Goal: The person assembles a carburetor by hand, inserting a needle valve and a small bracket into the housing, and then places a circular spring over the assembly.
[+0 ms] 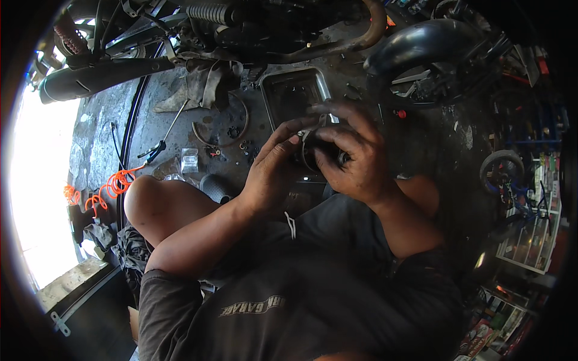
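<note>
Both hands meet in front of me around a small dark metal part point(313, 146) with a round rim, its shape partly hidden by my fingers. My left hand point(274, 165) grips it from the left, thumb near its upper edge. My right hand point(352, 153) holds it from the right with curled fingers. A shallow metal tray point(270, 96) lies just beyond them on the dark floor, partly covered by my fingers.
A motorbike's body point(247, 33) and wheel end point(415, 51) span the top. On the floor lie a grey rag point(183, 96), a curved tube point(217, 141), small parts, an air gun point(153, 153) with orange coiled hose point(114, 186). A wire rack point(530, 240) stands at right.
</note>
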The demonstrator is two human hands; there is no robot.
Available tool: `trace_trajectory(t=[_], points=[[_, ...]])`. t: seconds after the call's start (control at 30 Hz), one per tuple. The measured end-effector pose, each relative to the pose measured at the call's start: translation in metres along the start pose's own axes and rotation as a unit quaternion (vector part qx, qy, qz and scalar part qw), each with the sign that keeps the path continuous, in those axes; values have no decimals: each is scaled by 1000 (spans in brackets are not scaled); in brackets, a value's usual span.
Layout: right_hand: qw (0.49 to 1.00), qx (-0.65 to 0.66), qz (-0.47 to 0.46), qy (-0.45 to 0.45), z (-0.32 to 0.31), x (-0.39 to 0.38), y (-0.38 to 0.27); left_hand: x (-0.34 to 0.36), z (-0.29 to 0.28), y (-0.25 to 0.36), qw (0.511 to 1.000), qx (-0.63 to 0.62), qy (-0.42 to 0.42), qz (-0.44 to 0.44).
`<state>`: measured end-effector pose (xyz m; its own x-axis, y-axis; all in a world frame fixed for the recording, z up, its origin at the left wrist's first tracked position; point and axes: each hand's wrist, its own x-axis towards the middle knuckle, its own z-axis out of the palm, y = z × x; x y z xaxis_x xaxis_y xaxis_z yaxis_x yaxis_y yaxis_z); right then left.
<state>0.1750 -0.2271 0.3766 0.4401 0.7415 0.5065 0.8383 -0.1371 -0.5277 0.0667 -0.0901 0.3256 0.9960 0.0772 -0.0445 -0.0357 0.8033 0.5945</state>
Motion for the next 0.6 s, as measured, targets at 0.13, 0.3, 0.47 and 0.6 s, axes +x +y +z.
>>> trace_trajectory(t=[0.13,0.3,0.47,0.6], points=[[1000,0,-9,8,4,0,3,1,-5,-3,999,-34,22,-11],[1000,-13,13,-8,1,1,-3,0,-12,-4,998,-62,2,24],[999,-17,41,-11,9,-3,-3,-2,-9,-2,999,-24,2,42],[993,43,113,-17,17,-7,-4,-2,-5,-3,999,1,25,47]])
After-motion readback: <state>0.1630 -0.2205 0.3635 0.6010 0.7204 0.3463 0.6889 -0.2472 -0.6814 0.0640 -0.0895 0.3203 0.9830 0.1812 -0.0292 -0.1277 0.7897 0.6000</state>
